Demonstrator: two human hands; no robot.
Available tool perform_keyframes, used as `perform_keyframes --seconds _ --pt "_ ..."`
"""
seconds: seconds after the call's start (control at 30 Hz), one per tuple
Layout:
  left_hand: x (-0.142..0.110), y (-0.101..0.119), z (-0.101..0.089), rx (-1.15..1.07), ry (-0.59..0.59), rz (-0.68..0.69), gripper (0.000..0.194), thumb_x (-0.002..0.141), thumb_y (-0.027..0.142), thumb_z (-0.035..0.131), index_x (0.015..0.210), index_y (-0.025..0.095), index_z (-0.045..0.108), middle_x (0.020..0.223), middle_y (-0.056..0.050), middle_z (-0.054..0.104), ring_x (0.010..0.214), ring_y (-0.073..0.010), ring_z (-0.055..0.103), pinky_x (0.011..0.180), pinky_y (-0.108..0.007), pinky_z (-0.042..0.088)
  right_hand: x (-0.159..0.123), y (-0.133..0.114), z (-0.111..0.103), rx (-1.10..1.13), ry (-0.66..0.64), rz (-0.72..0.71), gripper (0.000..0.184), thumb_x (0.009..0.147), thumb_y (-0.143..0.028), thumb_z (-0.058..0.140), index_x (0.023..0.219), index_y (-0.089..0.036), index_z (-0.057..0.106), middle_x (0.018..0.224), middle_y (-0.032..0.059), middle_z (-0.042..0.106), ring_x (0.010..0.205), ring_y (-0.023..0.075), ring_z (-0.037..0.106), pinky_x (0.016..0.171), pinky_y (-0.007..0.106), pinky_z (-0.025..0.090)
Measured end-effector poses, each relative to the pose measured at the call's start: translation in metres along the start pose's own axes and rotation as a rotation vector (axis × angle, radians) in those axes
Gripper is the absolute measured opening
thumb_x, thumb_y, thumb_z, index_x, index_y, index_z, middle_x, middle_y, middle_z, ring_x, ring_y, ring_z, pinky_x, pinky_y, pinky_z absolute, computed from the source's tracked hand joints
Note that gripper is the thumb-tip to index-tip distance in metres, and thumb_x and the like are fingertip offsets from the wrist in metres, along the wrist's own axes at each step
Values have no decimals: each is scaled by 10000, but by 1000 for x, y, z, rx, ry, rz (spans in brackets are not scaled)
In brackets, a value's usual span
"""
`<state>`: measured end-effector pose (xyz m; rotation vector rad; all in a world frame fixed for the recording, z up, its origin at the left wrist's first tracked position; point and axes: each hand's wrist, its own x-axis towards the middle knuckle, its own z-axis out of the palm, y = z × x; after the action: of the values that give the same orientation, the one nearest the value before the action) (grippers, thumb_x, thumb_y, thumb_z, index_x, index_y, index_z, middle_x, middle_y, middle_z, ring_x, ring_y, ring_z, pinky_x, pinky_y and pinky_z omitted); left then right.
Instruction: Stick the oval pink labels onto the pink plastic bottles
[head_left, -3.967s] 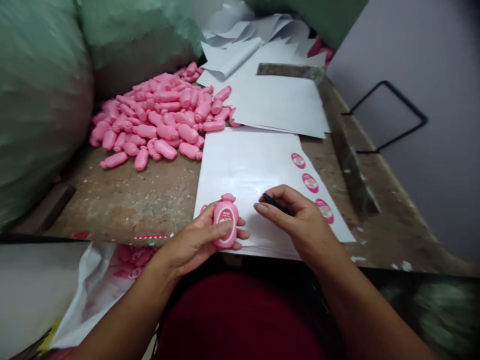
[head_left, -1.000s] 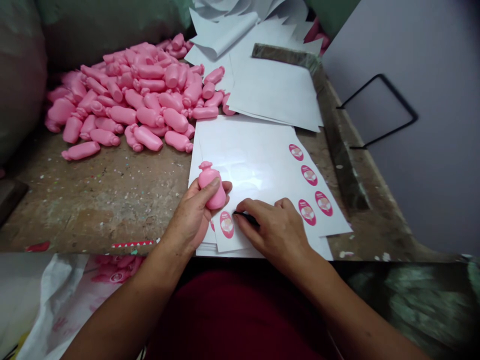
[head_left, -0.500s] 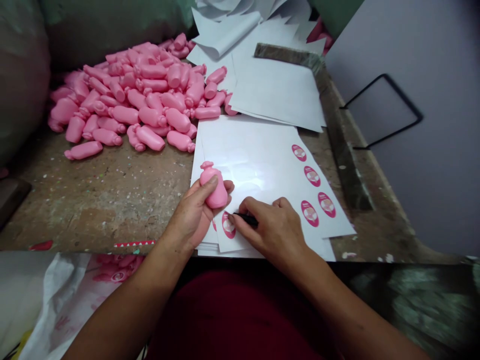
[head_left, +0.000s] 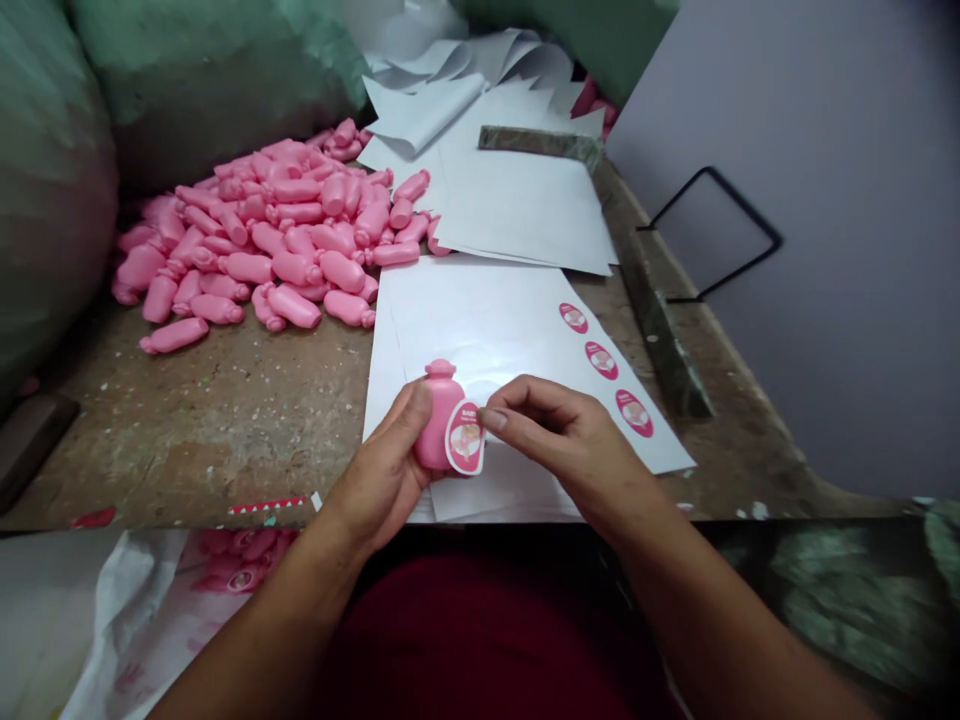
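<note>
My left hand (head_left: 390, 465) is wrapped round a small pink plastic bottle (head_left: 436, 415), held upright above the front of the sticker sheets. An oval pink-and-white sticker (head_left: 464, 442) lies against the bottle's right side. Thumb and index finger of my right hand (head_left: 566, 430) pinch this sticker by its upper right edge. Beneath both hands is a white sticker sheet (head_left: 465, 310), with several oval stickers (head_left: 601, 360) along its right side. How much of the held sticker touches the bottle, I cannot tell.
A heap of pink bottles (head_left: 300, 240) lies on the worn wooden table (head_left: 210, 420) at the back left. More white sheets (head_left: 525, 205) are piled behind, beside a dark wooden strip (head_left: 660, 340). A black wire handle (head_left: 750, 205) juts from the right-hand panel.
My right hand has lifted a sticker from the sheet to the bottle's side. My left hand has turned the bottle more upright. The camera view has shifted slightly.
</note>
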<state>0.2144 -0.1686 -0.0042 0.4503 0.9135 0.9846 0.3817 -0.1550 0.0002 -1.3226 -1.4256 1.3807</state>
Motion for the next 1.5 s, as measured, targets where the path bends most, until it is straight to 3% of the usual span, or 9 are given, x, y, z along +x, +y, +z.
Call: perform_keyframes --seconds 0.2,0.87,1.03,1.23,1.3,1.4,1.5 --pt "-6 -6 6 -17 -46 -38 585 815 674 632 1192 227 610 918 -60 692 785 -183 684 601 -240 548 -3 3 0 26 -51 1 216 818 -390 655 706 -211 612 638 -16 637 603 138 538 585 280 412" --pt "-9 -12 9 70 -27 -14 654 849 697 570 1271 198 556 1029 -91 672 869 -198 673 597 -231 509 -5 3 -1 18 -39 41 280 804 -427 686 654 -214 584 610 -24 624 588 125 527 580 262 428" --pt "-8 -14 7 65 -40 -15 643 813 692 625 1237 211 576 1025 -71 657 844 -176 662 615 -225 516 -6 5 0 -15 -23 29 265 821 -415 670 669 -211 595 606 -31 622 585 121 536 578 253 426" --pt "-8 -14 8 139 -43 12 397 894 443 666 1211 218 586 922 -17 598 805 -127 629 634 -203 510 -9 9 0 -172 39 -5 262 849 -432 641 702 -216 623 615 -23 631 581 131 525 562 264 386" --pt "-8 -15 8 140 -26 9 338 904 355 662 1191 195 584 926 -18 594 774 -111 616 619 -194 496 -10 11 -2 -306 134 -58 226 847 -423 649 742 -223 655 624 -18 629 578 140 519 570 277 371" --pt "-7 -15 7 128 -17 -23 336 888 293 674 1186 172 578 941 -30 612 747 -99 611 612 -187 480 -11 14 -7 -460 318 -135 183 838 -398 668 772 -227 675 608 -22 592 555 137 480 570 285 344" --pt "-8 -13 6 113 -17 -65 409 831 215 720 1210 180 572 976 -38 634 766 -99 618 635 -189 485 -11 16 -11 -381 318 -125 199 841 -410 668 766 -225 664 590 -35 548 545 127 456 556 278 337"
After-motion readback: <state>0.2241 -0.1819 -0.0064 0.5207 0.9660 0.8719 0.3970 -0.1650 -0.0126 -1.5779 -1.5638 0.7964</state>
